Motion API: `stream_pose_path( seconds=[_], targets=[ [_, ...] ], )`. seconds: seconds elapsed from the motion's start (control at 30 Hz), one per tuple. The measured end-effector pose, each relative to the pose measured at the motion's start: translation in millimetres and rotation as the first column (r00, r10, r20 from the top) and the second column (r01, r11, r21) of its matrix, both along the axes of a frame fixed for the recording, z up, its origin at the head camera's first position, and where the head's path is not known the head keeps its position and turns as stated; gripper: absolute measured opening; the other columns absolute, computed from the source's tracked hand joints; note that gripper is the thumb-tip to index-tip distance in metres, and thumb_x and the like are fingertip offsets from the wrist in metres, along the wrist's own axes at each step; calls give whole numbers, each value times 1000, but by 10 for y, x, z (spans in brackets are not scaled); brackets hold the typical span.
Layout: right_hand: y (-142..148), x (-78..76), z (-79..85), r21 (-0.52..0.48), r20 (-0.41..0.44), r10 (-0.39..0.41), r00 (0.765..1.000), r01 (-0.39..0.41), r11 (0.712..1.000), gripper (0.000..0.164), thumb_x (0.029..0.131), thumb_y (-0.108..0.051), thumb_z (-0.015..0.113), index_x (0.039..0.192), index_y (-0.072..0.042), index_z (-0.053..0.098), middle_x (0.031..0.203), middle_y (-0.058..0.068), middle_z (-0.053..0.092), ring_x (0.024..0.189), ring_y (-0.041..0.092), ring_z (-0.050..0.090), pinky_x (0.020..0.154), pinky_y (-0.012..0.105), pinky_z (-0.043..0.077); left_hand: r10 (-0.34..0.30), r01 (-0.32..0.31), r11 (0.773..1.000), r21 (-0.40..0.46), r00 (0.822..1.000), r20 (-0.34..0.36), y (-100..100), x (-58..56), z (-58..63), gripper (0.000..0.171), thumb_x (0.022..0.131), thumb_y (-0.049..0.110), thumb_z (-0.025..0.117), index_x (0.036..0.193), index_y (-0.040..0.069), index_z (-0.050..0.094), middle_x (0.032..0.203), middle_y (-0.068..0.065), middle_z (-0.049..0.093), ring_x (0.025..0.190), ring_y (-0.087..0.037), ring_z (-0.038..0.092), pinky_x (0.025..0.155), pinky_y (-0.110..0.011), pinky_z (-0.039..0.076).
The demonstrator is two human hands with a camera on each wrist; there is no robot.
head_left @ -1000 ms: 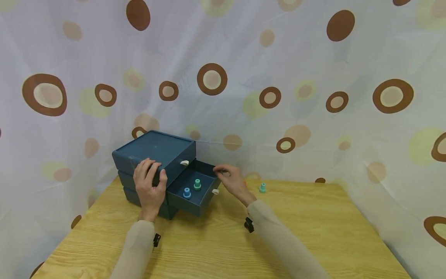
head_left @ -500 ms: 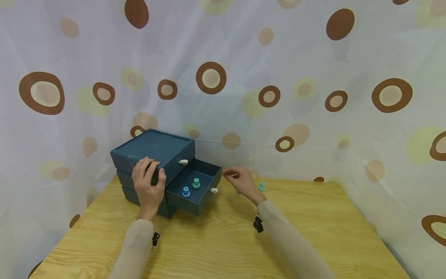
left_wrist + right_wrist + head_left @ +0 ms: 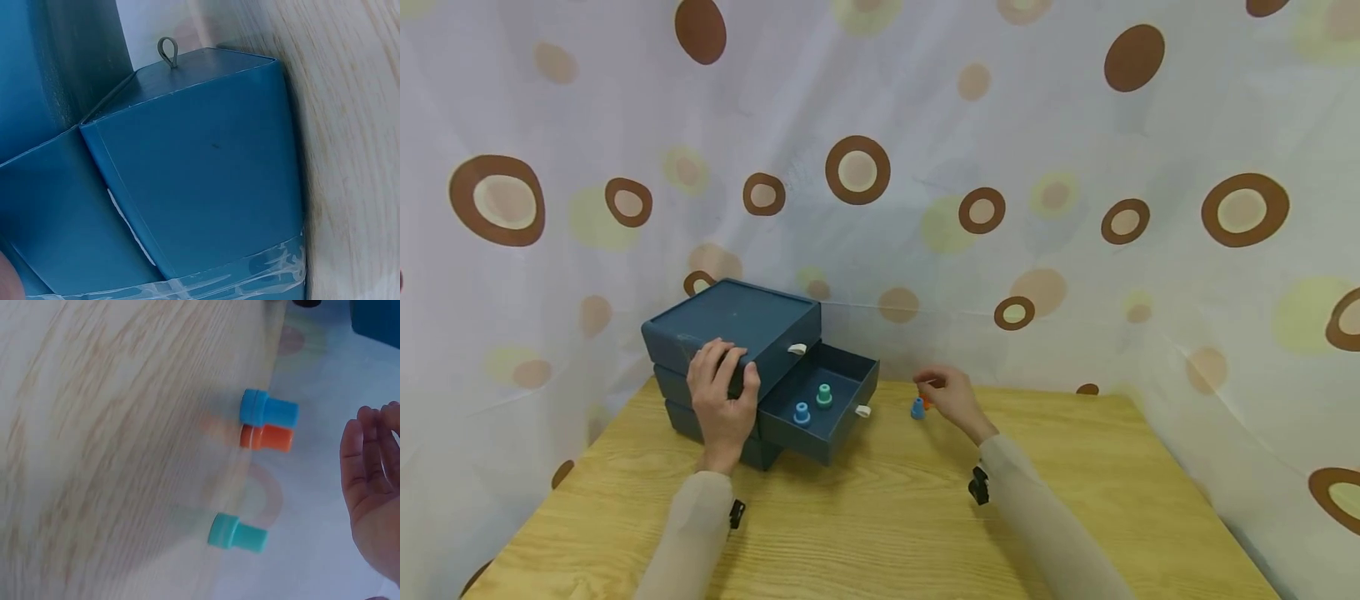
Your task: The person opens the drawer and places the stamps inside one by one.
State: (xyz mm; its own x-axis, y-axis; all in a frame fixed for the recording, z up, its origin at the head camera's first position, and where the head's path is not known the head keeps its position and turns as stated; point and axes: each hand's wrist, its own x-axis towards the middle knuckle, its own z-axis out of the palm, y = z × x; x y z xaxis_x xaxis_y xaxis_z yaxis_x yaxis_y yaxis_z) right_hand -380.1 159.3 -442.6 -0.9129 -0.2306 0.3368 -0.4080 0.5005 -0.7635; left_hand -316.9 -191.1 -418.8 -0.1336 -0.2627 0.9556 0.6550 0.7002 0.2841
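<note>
My left hand [image 3: 724, 400] rests on the front corner of a dark blue drawer unit [image 3: 737, 312], its fingers over the top edge. One drawer [image 3: 850, 367] is pulled out, holding a blue stepped plastic peg [image 3: 802, 414] and a green one [image 3: 824, 396]. To the drawer's right, my right hand [image 3: 953, 400] hovers with loosely bent fingers above the table. Just below its fingertips stand a blue peg [image 3: 269, 409] and an orange peg [image 3: 269, 437], side by side. A teal peg [image 3: 237, 533] stands apart in the right wrist view; the hand hides it from the head camera.
The unit stands at the left of a wooden table [image 3: 880, 525], against a patterned wall covering [image 3: 910, 100]. A pale loop tab [image 3: 863, 411] marks the drawer's front. Clear tape [image 3: 237, 275] wraps the boxes in the left wrist view.
My right hand has moved right, from the far edge of the open drawer to over the blue and orange pegs, and now covers the teal one. The left hand stays in place.
</note>
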Motion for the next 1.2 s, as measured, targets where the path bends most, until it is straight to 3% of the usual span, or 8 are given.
stream_pose_path(
  seconds=[0.23, 0.47, 0.83, 1.2],
  targets=[
    [156, -58, -84, -13, 125, -16, 992, 17, 1000, 28, 95, -3, 58, 122, -4, 66, 127, 19, 62, 100, 39, 66, 79, 50, 58, -5, 5, 1000, 12, 1000, 2, 19, -9, 1, 28, 89, 23, 60, 102, 3, 74, 109, -19, 67, 118, -38, 56, 110, -57, 32],
    [231, -76, -139, -29, 193, -8, 981, 14, 999, 39, 94, 2, 57, 132, 2, 57, 135, 24, 55, 103, 44, 65, 79, 49, 58, -6, 6, 1000, 7, 1000, 0, 31, -19, 15, 27, 89, 23, 60, 103, 4, 74, 110, -18, 68, 119, -37, 56, 110, -58, 32],
    [224, -109, -192, -30, 204, 20, 979, -14, 999, 39, 95, 2, 55, 134, 4, 54, 139, 25, 51, 104, 44, 64, 80, 49, 58, 2, -2, 1000, 10, 1000, 1, 21, -10, 0, 28, 90, 24, 59, 102, 4, 74, 110, -19, 68, 119, -37, 56, 110, -58, 31],
    [146, -161, -272, -15, 172, 53, 984, -52, 999, 35, 93, 9, 51, 127, 12, 56, 136, 26, 42, 85, 36, 68, 71, 41, 60, -1, 1, 1000, 5, 1000, -9, 17, -9, -1, 30, 92, 27, 59, 102, 4, 74, 109, -19, 68, 118, -38, 56, 109, -59, 32]
  ],
)
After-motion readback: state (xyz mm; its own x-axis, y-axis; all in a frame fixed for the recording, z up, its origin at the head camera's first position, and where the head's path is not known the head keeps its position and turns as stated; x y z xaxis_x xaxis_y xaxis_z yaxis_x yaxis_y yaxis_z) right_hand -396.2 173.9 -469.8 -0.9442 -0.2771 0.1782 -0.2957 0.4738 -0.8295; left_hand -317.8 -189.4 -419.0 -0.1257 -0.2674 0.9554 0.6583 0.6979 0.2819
